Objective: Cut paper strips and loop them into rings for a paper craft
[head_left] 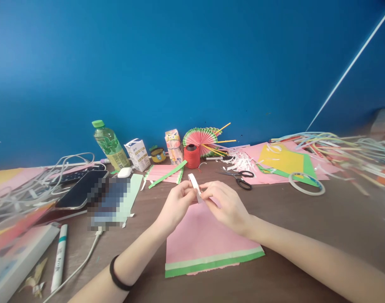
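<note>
My left hand (176, 206) and my right hand (225, 206) meet above the table, both pinching a narrow white paper strip (194, 183) that sticks up between the fingertips. Under the hands lies a pink paper sheet (199, 240) with a pale green and a darker green band along its near edge. A black band sits on my left wrist.
Black scissors (241, 179), a tape ring (306, 184), a red thread spool (191, 156), a folded paper fan (200, 139), a pleated pink paper (164, 173), a green bottle (110, 145), cartons, phones, cables, a marker (59, 256) and coloured sheets and strips crowd the brown table before a blue wall.
</note>
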### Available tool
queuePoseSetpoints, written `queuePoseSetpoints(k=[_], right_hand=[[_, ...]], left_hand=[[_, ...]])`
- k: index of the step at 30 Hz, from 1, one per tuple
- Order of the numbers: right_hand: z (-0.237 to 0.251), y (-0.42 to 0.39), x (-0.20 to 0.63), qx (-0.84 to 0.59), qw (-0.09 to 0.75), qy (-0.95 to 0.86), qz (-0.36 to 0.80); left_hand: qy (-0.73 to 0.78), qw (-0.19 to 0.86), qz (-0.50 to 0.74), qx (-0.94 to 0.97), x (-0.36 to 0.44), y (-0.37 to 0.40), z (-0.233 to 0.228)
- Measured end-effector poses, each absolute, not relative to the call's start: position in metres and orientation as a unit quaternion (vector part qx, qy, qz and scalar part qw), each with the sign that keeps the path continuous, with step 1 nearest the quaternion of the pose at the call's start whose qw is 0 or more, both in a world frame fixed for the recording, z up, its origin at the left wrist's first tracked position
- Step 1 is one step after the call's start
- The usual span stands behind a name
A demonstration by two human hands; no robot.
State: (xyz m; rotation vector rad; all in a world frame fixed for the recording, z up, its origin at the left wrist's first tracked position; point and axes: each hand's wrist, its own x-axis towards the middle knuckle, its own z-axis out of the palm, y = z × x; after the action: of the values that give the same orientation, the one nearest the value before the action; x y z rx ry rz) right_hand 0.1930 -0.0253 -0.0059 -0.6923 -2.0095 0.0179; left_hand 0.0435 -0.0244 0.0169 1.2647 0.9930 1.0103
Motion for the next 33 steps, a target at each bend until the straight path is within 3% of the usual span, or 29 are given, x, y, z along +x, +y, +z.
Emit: queuePoseSetpoints(k=[7,16,33], right_hand=[[-0.0066,-0.026,0.1905,-0.299,0.465,-0.833,0.022],[0.0003,-0.0238,0.194,-0.362,0.482,-0.785,0.143],[-0.0018,-0.0289,0.1918,-0.253,0.497,-0.829,0.034]], left_hand=[[0.439,0.606,0.427,0.508,0.0389,-0.0221,0.0153],[0.403,0.588,0.402,0.574,0.0354,-0.0193,0.0132],[0.415,0.55,0.435,0.579,0.039,-0.0233,0.016]])
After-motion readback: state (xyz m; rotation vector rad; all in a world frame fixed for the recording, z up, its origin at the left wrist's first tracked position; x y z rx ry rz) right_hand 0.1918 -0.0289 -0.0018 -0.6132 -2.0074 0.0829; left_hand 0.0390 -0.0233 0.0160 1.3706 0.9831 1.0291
